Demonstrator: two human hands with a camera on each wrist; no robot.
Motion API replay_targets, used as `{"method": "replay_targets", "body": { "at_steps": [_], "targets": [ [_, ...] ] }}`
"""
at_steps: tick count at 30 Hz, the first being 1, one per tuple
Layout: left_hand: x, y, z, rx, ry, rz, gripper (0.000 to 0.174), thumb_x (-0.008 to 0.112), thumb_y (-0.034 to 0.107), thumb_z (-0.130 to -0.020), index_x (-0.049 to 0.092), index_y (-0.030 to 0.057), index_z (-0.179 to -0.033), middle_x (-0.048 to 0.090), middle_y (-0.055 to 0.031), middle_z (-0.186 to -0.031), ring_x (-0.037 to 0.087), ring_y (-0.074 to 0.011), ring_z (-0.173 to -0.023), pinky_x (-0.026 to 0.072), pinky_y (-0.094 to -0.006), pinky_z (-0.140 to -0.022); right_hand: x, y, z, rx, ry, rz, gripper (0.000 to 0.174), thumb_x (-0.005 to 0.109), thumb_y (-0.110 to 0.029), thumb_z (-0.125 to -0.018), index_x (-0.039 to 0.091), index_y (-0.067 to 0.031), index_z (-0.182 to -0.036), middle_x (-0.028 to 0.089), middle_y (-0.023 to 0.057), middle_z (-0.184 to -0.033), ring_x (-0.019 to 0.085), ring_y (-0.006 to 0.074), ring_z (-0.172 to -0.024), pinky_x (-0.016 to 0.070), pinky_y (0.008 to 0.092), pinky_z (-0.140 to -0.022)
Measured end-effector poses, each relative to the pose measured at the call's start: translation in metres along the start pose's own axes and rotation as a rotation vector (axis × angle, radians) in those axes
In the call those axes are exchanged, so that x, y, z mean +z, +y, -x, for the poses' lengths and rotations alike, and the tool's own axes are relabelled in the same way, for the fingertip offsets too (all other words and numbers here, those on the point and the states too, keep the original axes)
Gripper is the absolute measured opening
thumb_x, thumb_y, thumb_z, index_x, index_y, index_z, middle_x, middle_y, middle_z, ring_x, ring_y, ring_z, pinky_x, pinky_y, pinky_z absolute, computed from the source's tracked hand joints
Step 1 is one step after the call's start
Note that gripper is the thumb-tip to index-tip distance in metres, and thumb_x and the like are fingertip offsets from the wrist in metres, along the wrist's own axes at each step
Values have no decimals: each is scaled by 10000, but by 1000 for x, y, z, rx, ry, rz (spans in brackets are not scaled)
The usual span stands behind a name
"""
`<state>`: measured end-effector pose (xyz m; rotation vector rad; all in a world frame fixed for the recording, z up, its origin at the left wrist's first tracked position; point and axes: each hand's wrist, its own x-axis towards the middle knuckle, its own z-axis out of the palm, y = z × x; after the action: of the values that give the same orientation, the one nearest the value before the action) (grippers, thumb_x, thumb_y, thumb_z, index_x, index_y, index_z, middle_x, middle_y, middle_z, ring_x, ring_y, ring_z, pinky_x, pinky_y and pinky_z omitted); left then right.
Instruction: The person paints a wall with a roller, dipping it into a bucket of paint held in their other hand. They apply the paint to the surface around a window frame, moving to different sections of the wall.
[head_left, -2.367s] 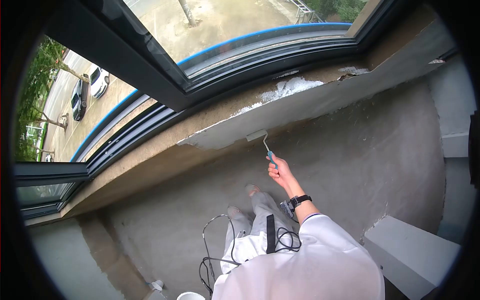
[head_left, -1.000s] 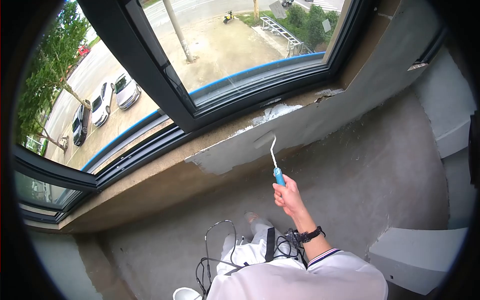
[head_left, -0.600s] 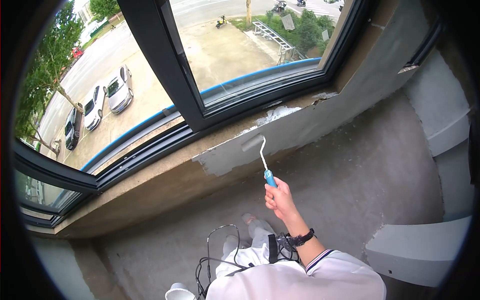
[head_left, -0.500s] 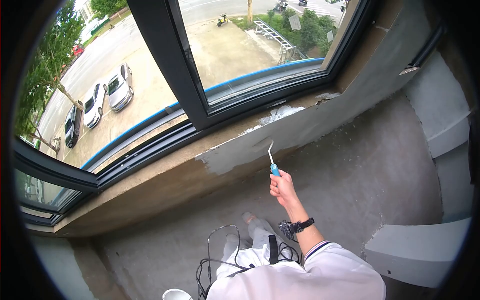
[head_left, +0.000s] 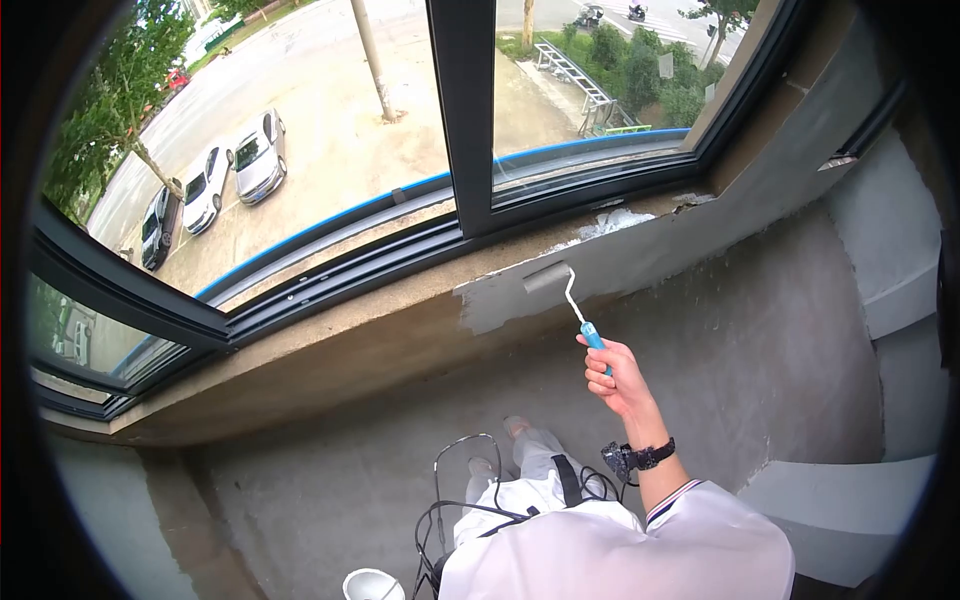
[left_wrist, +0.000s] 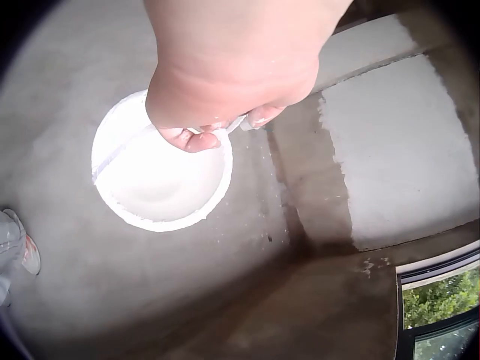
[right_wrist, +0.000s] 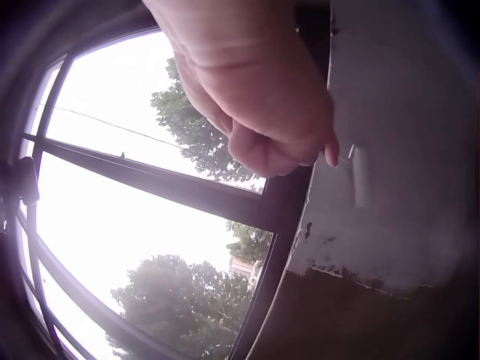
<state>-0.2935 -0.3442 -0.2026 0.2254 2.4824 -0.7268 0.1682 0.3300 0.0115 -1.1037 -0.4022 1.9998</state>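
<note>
My right hand [head_left: 618,378] grips the blue handle [head_left: 594,336] of a small paint roller in the head view. The roller's sleeve [head_left: 547,277] lies against the light grey coated strip [head_left: 500,300] below the window sill, near its left end. In the right wrist view, the curled right hand [right_wrist: 262,105] hides the handle, and the sleeve [right_wrist: 360,177] shows beyond it. My left hand [left_wrist: 232,75] holds a white bucket [left_wrist: 162,226] at its rim or handle, which I cannot tell; pale material is inside. Only part of the bucket [head_left: 366,585] shows in the head view.
A dark window frame [head_left: 462,130] stands above the rough sill [head_left: 370,303], which bears white patches [head_left: 615,222]. A pale boxed ledge [head_left: 840,495] is at the lower right. Black cables [head_left: 437,500] hang by my legs.
The head view has shifted, so the window and wall appear farther right. Along the coated strip, the roller has moved left towards its end, with my right hand still gripping the handle.
</note>
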Motion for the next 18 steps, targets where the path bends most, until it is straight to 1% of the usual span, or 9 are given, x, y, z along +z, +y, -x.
{"method": "replay_targets", "body": {
  "at_steps": [1, 3, 6, 9, 10, 13, 14, 16, 18],
  "targets": [
    [10, 0, -5, 3, -4, 2, 333, 610, 15, -806, 603, -24, -1137, 658, -147, -1087, 615, -255, -976, 512, -400, -831, 8, -4, 11, -8, -41, -10, 214, 498, -25, -929, 545, -25, -1137, 395, -37, -607, 308, 33, -390, 232, 203, -341],
    [25, -8, -12, -40, 17, 305, 339, 606, 19, -813, 604, -29, -1149, 661, -147, -1098, 616, -254, -984, 510, -399, -837, 26, -9, 29, -17, -75, 3, 263, 491, -30, -930, 545, -14, -1188, 401, -36, -609, 304, 23, -391, 234, 198, -344],
    [46, -7, -15, -118, 40, 779, 350, 601, 25, -823, 607, -37, -1167, 664, -147, -1114, 617, -253, -997, 508, -398, -847, 27, -12, 24, -4, -79, 51, 257, 493, -31, -932, 547, -11, -1182, 401, -38, -610, 302, 20, -392, 231, 193, -345],
    [65, -5, -8, -229, 76, 1268, 360, 596, 31, -832, 609, -44, -1184, 668, -147, -1130, 619, -252, -1009, 506, -397, -856, -9, 6, -24, 54, -62, 39, 227, 501, -33, -934, 540, 4, -1154, 402, -37, -618, 303, 18, -406, 223, 189, -349],
    [62, -5, -3, -241, 73, 1276, 360, 596, 31, -832, 609, -44, -1184, 668, -147, -1130, 619, -252, -1009, 506, -397, -856, -24, 14, -47, 99, -49, -1, 214, 503, -33, -935, 537, 8, -1142, 400, -38, -619, 303, 18, -411, 220, 189, -351],
    [53, -18, 17, -235, 82, 1065, 379, 621, 40, -828, 611, -67, -1191, 666, -149, -1146, 622, -270, -1012, 513, -404, -843, -61, 38, -109, 230, 5, -128, 178, 504, -34, -934, 531, 28, -1099, 388, -42, -614, 297, 23, -413, 218, 193, -353],
    [75, -25, 5, -407, 71, 1248, 410, 621, 71, -841, 589, -50, -1231, 658, -146, -1170, 621, -260, -1028, 515, -395, -855, -67, 43, -127, 305, 31, -182, 180, 505, -37, -932, 537, 40, -1092, 380, -46, -607, 293, 25, -411, 221, 195, -355],
    [102, -21, 19, 573, 947, 1067, 483, 627, 119, -853, 524, -46, -1295, 638, -146, -1218, 617, -261, -1041, 511, -391, -881, -81, 56, -147, 319, 30, -158, 153, 504, -34, -928, 532, 38, -1060, 398, -39, -607, 298, 31, -411, 242, 192, -369],
    [66, -24, -5, -650, -20, 1008, 532, 637, 143, -848, 477, -15, -1330, 608, -148, -1266, 599, -258, -1078, 510, -394, -891, -78, 62, -142, 308, 32, -124, 188, 515, -61, -944, 509, 23, -1113, 400, -41, -605, 311, 27, -408, 233, 194, -347]
  ]
}}
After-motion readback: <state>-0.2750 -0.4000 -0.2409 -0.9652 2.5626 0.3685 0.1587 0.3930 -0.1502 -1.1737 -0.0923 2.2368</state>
